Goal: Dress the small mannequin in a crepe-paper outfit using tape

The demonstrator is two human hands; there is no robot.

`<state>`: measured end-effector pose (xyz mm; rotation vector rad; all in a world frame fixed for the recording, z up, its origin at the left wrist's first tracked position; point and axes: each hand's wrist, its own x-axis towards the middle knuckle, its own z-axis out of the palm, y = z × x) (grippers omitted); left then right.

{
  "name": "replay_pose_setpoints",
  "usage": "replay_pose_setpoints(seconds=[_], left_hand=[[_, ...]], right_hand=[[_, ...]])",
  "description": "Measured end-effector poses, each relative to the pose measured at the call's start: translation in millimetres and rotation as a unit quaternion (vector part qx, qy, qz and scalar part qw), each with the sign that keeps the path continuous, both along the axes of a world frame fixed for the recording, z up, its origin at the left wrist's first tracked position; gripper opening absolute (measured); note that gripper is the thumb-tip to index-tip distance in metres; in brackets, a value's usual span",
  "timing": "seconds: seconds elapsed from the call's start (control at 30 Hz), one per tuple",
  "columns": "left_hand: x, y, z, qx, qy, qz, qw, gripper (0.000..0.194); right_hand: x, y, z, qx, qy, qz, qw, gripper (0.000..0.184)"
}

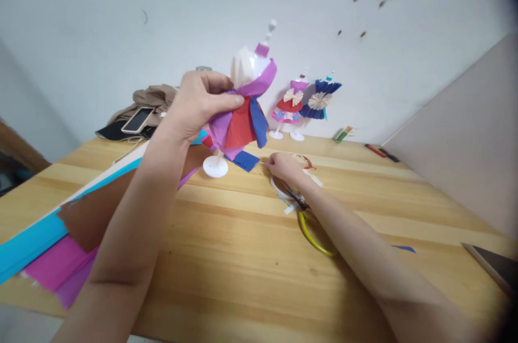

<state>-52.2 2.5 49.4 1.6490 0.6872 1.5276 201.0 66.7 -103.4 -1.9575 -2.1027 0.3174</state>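
My left hand (208,100) is closed on a small doll dress form (254,66), pinching the paper dress at its waist. The form is tilted, with its round white base (215,166) near the table. Its dress has purple, red (242,126) and blue pieces and a cream piece at the chest. Farther right, my right hand (285,165) is low over the table with fingers closed; a thin pale tip shows at them, too small to name. Under that wrist lie scissors (318,236) with yellow-green handles and a white ring (277,187), partly hidden. A folded blue paper (245,160) lies between the hands.
Two dressed forms, one red and purple (292,99), one navy (321,97), stand by the wall. Coloured paper sheets (101,203) cover the left side. A phone (137,119) rests by brown cloth (156,96). A dark tablet-like object (491,262) lies at right.
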Motion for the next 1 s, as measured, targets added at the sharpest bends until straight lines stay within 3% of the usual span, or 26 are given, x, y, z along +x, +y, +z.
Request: replay_pose_setpoints(seconds=[0.2,0.33,0.47,0.6,0.77,0.9,1.0], left_hand=[[-3.4,5.8,-6.4,-0.022,0.011,-0.043,0.999,0.019],[-3.5,10.2,-9.4,-0.041,0.016,-0.053,0.998,0.023],[-2.3,13.3,-12.6,-0.058,0.009,-0.059,0.996,0.03],[-3.3,10.4,-11.6,-0.091,0.024,-0.094,0.991,0.03],[-4.3,5.9,-11.5,-0.128,0.01,-0.181,0.975,0.022],[-0.7,8.1,-18.1,-0.171,-0.017,-0.234,0.957,0.027],[5.1,13.9,-28.4,-0.205,-0.032,-0.26,0.943,0.033]], right_hand=[[15.0,-5.6,13.3,0.001,0.217,0.032,0.976,0.013],[21.7,-22.4,30.8,-0.009,0.388,0.092,0.917,0.02],[21.9,-38.7,49.5,-0.011,0.496,0.139,0.857,0.029],[19.8,-49.2,64.0,-0.047,0.546,0.168,0.82,0.032],[18.2,-56.7,74.3,-0.073,0.576,0.19,0.792,0.029],[19.3,-61.9,83.7,-0.09,0.596,0.214,0.768,0.027],[23.1,-67.0,96.2,-0.126,0.616,0.265,0.731,0.026]])
